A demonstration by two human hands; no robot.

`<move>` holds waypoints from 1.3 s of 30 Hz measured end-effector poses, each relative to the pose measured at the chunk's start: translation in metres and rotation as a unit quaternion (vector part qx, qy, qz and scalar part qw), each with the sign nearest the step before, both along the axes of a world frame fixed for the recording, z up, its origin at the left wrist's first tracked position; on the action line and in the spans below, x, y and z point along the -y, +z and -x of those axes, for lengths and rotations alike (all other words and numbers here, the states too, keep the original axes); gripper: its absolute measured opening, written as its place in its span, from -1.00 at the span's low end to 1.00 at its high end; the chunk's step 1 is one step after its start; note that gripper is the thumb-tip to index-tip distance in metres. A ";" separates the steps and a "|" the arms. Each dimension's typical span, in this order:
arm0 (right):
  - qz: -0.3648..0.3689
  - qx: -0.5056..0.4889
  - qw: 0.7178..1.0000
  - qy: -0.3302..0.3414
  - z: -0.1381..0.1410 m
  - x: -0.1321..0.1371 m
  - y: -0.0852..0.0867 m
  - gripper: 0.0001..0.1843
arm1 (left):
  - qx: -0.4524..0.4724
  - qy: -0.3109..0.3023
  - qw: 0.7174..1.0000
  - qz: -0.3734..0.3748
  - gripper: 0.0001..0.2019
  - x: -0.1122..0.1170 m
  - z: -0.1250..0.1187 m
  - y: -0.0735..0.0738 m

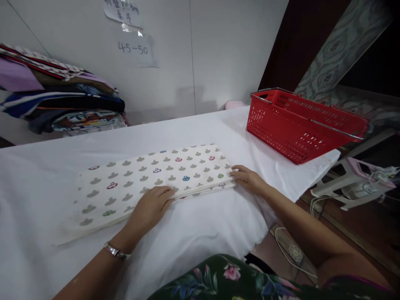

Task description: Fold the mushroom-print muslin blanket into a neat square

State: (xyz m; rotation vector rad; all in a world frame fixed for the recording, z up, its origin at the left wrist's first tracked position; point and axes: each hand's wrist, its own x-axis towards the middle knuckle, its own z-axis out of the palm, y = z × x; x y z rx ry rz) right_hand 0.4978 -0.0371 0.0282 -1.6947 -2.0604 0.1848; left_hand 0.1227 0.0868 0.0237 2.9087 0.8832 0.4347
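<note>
Soft, dim light casts faint shadows on the pale wall (225, 50) and glints off clear tape (125, 28), with darkness upper right and stretched edges

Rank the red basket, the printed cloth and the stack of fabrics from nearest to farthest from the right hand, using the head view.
1. Printed cloth: touched by the right hand at its right end.
2. Red basket: beyond the hand, to the right.
3. Stack of fabrics: at the far left.

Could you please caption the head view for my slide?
Left hand and right hand touching a folded, printed cloth.
</note>
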 end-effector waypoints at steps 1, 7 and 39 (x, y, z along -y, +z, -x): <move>0.001 -0.001 1.000 0.004 0.001 -0.001 0.002 -0.55 | 0.000 0.000 1.000 -0.001 -0.65 0.000 0.001 0.000; 0.018 -0.005 1.000 0.018 0.007 0.002 0.010 -0.54 | -0.003 -0.006 1.000 0.008 -0.66 -0.002 0.001 0.000; -0.009 0.033 0.999 -0.001 0.021 0.002 -0.001 -0.49 | -0.005 0.004 0.999 0.038 -0.64 0.003 0.002 0.004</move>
